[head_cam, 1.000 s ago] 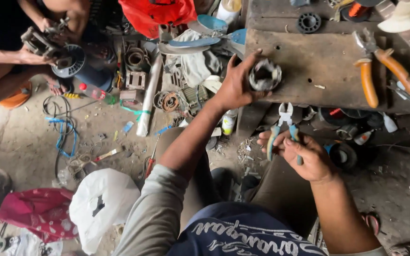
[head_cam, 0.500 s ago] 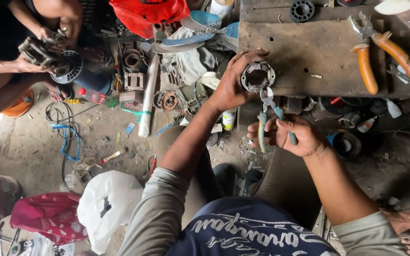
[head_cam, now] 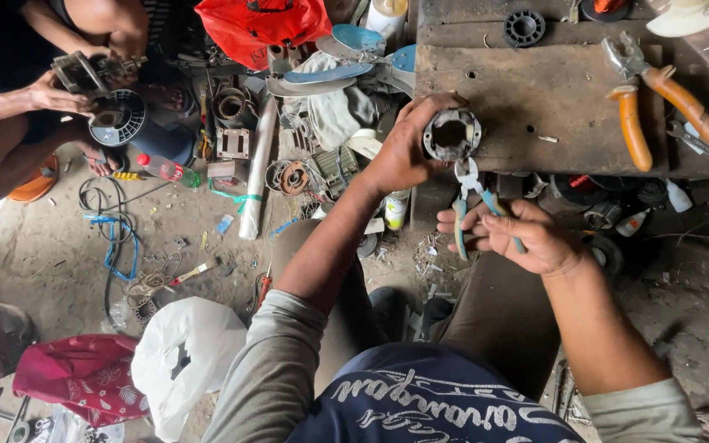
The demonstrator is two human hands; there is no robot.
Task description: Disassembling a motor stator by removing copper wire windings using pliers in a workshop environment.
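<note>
Taking the round metal motor housing [head_cam: 451, 135] at the desk's near edge as the landmark, the scene reads from the far left. Well to the left of it, another person's hand [head_cam: 47, 92] steadies a dark machine part [head_cam: 84, 75] above a round black slotted disc [head_cam: 116, 118]. Below and left of the housing, on the dirt floor, lie a tangle of blue and black wire [head_cam: 112, 238], a white plastic bag [head_cam: 182, 357] and a red patterned cloth [head_cam: 75, 373]. Nearer the housing on its left stand a pale tube [head_cam: 256, 176] and a heap of small metal parts [head_cam: 293, 176], with blue fan blades [head_cam: 346, 57] and a red bag [head_cam: 264, 25] above that heap.

The left hand [head_cam: 400, 156] grips the housing from its left side, fingers clenched around its rim, holding it against the edge of the wooden desk [head_cam: 527, 98]. Just below the housing, touching or nearly touching its lower rim, are the jaws of blue-handled pliers [head_cam: 473, 201]. The right hand [head_cam: 527, 238], below and right of the housing, holds the pliers with its fingers wrapped around the handles.

To the right of the housing, on the desk, lie orange-handled pliers [head_cam: 654, 102]. Up and right of it sits a small black gear-like ring [head_cam: 524, 27].
</note>
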